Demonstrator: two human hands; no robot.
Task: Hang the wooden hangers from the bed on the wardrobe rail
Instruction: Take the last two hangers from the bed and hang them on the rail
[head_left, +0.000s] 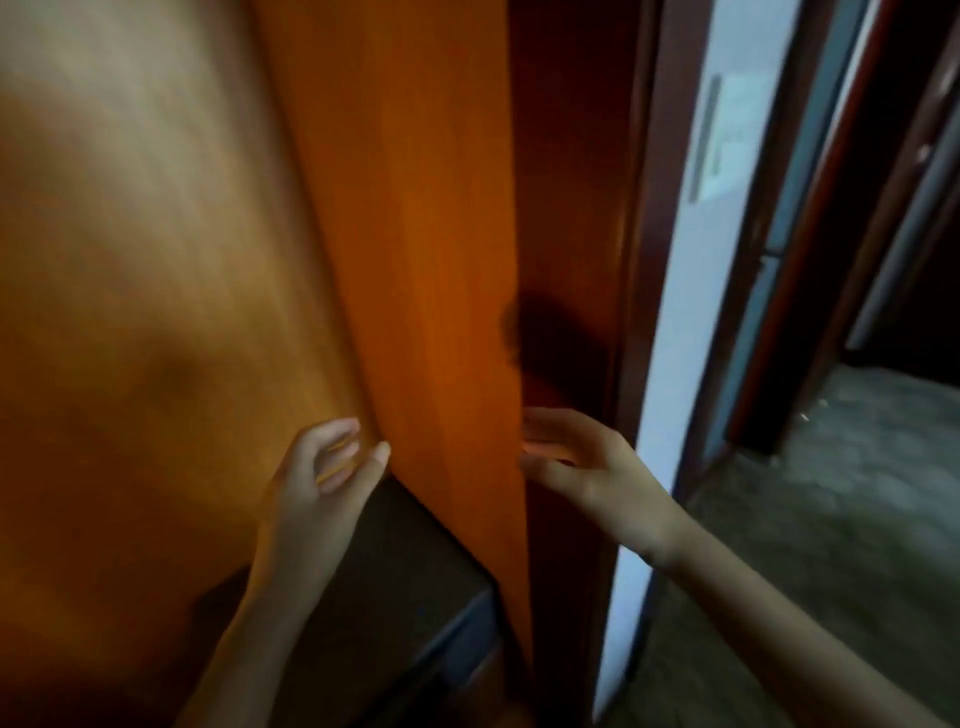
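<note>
Wardrobe door (426, 312) beside slack left grip (311, 483)

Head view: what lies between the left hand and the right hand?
An orange wooden door panel stands between the left hand and right hand, in the head view.

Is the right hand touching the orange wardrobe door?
Cannot tell. In the head view the right hand reaches the edge of the orange wardrobe door, but blur hides any contact.

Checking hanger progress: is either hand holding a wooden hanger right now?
No, the left hand and right hand are both empty, open beside the orange door panel.
</note>
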